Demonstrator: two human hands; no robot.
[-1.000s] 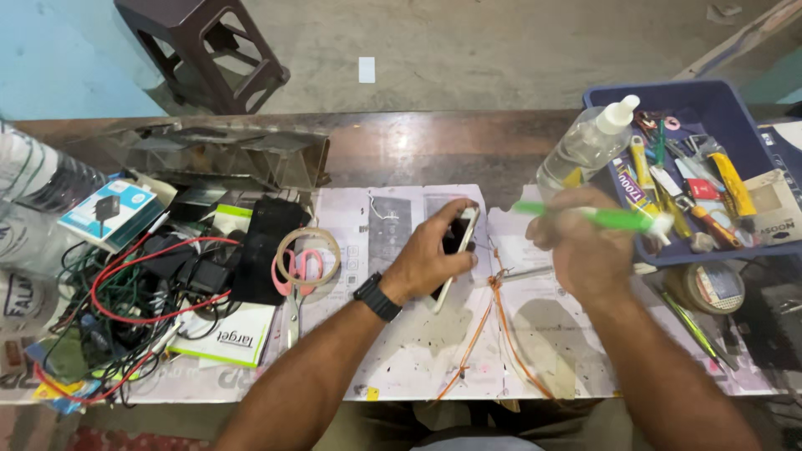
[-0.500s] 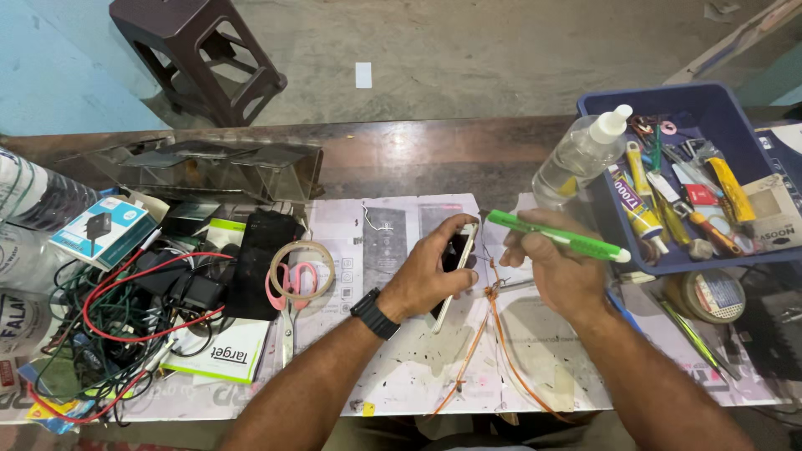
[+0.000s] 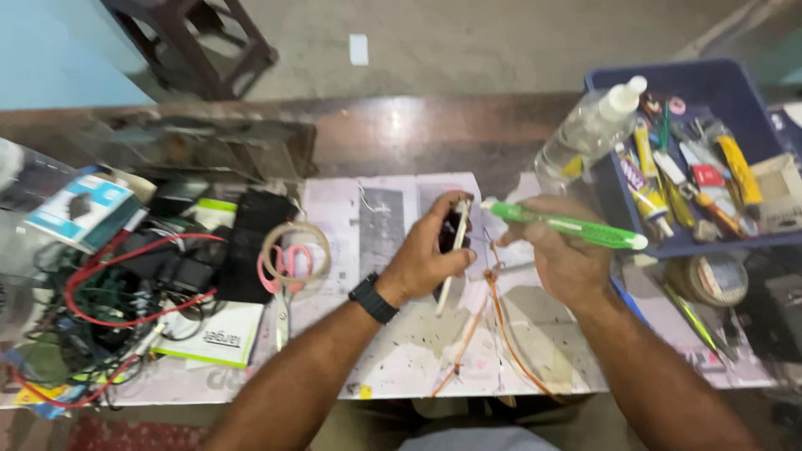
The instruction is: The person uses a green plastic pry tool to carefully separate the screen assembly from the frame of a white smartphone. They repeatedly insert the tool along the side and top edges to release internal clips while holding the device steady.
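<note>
Wooden and dark, a long workbench [image 3: 393,134] is filling the view, and a sheet of newspaper [image 3: 384,334] is lying across its middle; every place below is given from that newspaper. Just past its right edge a blue plastic bin [image 3: 735,79] is sitting, crammed with glue tubes and small tools, and a clear squeeze bottle [image 3: 589,129] with a white cap is leaning against the bin's near-left corner. Off the newspaper's left edge, a tangle of red and black cables [image 3: 109,292] is sprawling, with a small light-blue box [image 3: 79,209] beyond it. On the newspaper's left margin, pink-handled scissors [image 3: 284,276] are lying inside a loop of pale cord [image 3: 294,250]. Near the lower right corner a roll of tape [image 3: 710,280] is resting.

Above the newspaper's centre, the left hand [image 3: 426,255], with a black watch [image 3: 373,298] on its wrist, is clasping a slim phone [image 3: 455,250] edge-on, fingers wrapped around its sides. Just to the right, the right hand [image 3: 564,259] is closing around a green pen-shaped tool [image 3: 568,224], its tip pointing toward the phone's top. Thin orange wires [image 3: 501,326] are trailing over the newspaper below both hands.
</note>
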